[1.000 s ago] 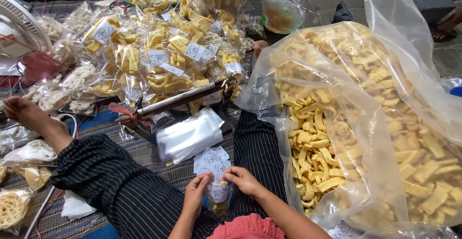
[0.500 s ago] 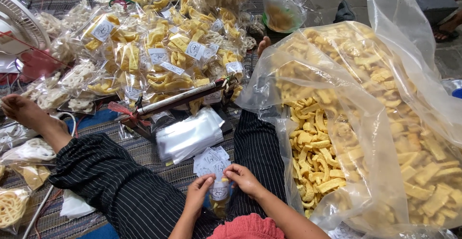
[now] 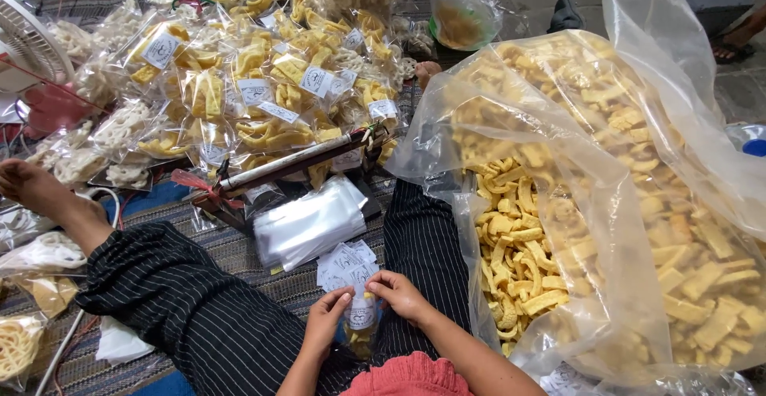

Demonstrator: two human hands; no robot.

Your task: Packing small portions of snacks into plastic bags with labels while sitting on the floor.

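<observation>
Two hands, left hand point(image 3: 325, 322), right hand point(image 3: 401, 295), pinching small snack packet point(image 3: 361, 320)

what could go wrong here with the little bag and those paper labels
1. The small filled bag is held only by the fingertips of the left hand and right hand; it might slip and spill onto the lap.
2. The loose labels lie unweighted on the mat, with a fan nearby, so they may scatter.
3. The big open sack of snacks slumps beside the leg; a knock may tip pieces out.
</observation>
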